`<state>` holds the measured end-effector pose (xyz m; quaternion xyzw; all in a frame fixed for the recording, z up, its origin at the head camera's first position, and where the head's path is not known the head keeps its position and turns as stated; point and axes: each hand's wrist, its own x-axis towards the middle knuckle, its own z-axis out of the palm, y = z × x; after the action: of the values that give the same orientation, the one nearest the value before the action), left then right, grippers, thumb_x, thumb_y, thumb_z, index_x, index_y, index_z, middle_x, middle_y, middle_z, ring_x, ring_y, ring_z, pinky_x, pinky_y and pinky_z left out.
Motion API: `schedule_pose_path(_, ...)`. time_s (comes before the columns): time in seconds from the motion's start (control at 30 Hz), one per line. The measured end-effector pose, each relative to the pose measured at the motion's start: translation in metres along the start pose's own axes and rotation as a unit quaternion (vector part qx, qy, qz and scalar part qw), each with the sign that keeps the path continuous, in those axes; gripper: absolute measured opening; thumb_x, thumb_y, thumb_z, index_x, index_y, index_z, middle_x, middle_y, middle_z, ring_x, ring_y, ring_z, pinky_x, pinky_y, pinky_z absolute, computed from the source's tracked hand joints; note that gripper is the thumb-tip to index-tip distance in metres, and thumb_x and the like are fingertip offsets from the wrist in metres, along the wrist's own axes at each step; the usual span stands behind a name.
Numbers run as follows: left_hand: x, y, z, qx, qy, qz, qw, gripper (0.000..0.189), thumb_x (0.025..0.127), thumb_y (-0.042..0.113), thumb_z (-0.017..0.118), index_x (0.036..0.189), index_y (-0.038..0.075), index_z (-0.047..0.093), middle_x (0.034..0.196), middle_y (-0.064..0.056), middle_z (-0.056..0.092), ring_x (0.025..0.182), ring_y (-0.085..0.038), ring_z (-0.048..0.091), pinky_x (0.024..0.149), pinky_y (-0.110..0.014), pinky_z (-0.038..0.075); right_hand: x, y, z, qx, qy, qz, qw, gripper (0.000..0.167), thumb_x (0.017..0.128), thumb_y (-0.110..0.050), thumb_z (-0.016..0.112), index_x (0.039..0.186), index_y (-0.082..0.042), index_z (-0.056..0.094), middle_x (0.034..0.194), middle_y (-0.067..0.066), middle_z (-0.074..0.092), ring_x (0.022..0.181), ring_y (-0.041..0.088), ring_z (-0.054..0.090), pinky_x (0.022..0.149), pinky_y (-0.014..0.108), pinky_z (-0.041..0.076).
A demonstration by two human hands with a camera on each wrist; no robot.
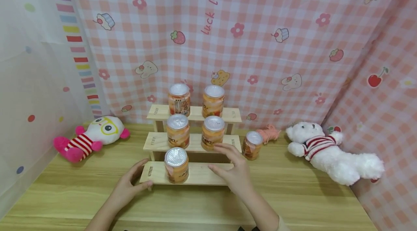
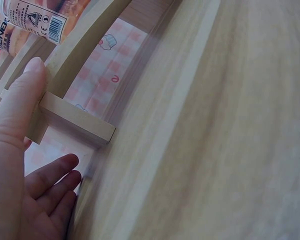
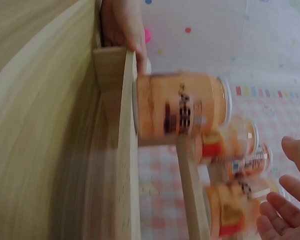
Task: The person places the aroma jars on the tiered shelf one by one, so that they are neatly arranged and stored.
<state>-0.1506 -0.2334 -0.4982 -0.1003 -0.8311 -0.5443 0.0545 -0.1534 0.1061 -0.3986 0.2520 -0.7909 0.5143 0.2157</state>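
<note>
A three-step wooden stand (image 1: 208, 172) holds orange-labelled cans with silver lids. Two stand on the top step, two on the middle one, and a single can (image 1: 177, 166) left of centre on the bottom step. At the stand's lower left end is my left hand (image 1: 127, 184); its thumb (image 2: 21, 102) lies against the board's end, while several fingers stay loosely extended below. Over the right part of the bottom step, my right hand (image 1: 235, 169) has thumb and fingers spread with nothing between them. Its fingertips come near the right can (image 1: 213, 134) of the middle step; contact cannot be told.
Another can (image 1: 252, 146) stands on the wooden table (image 1: 293, 202), right of the stand, by a bundle of pink yarn (image 1: 269, 134). A pink-and-white plush toy (image 1: 91, 138) lies at left, a white plush bear (image 1: 335, 151) at right. Checked cloth (image 1: 247, 57) hangs behind.
</note>
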Motion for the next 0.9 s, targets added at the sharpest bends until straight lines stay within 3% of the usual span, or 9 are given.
schedule_pose_path(0.13,0.000,0.001,0.000,-0.004,-0.001,0.002,1.0000,0.073,0.081,0.017,0.078,0.144,0.009,0.041,0.136,-0.026,0.048,0.126,-0.037,0.043,0.095,-0.013,0.029,-0.002,0.009,-0.015,-0.022,0.038,-0.022,0.9988,0.046,0.069,-0.002,0.084,0.111,-0.002,0.068,0.118,0.010,0.064,0.110,0.027,0.057,0.095,0.039,0.045)
schedule_pose_path(0.37,0.000,0.002,-0.001,-0.002,-0.001,-0.003,1.0000,0.073,0.082,0.017,0.078,0.144,0.008,0.041,0.136,-0.026,0.048,0.126,-0.038,0.043,0.098,-0.018,0.032,0.000,-0.004,-0.042,-0.065,0.071,0.006,0.9953,0.042,0.067,0.009,0.081,0.106,0.006,0.067,0.113,0.024,0.062,0.108,0.038,0.056,0.091,0.016,0.041)
schedule_pose_path(0.47,0.000,0.002,-0.001,0.003,-0.001,-0.004,1.0000,0.073,0.082,0.018,0.077,0.144,0.009,0.040,0.135,-0.026,0.049,0.125,-0.037,0.044,0.100,-0.027,0.034,-0.001,0.017,-0.052,-0.072,0.082,0.015,0.9939,0.044,0.067,0.006,0.081,0.108,0.005,0.067,0.114,0.023,0.062,0.109,0.037,0.056,0.093,0.012,0.037)
schedule_pose_path(0.67,0.000,0.002,0.000,0.013,0.003,-0.003,0.9999,0.073,0.082,0.018,0.078,0.144,0.009,0.040,0.133,-0.026,0.051,0.123,-0.038,0.046,0.101,-0.051,0.032,-0.004,0.068,-0.070,-0.083,0.096,0.019,0.9917,0.046,0.069,0.004,0.082,0.112,0.004,0.066,0.119,0.018,0.061,0.110,0.029,0.055,0.093,0.014,0.039)
schedule_pose_path(0.9,0.000,0.001,0.000,0.009,0.004,-0.004,0.9999,0.074,0.082,0.017,0.078,0.145,0.010,0.040,0.132,-0.025,0.052,0.123,-0.036,0.047,0.102,-0.048,0.034,-0.002,0.095,-0.084,-0.114,0.092,0.049,0.9880,0.053,0.071,-0.001,0.082,0.120,0.003,0.062,0.124,0.017,0.059,0.111,0.027,0.054,0.092,0.023,0.042)
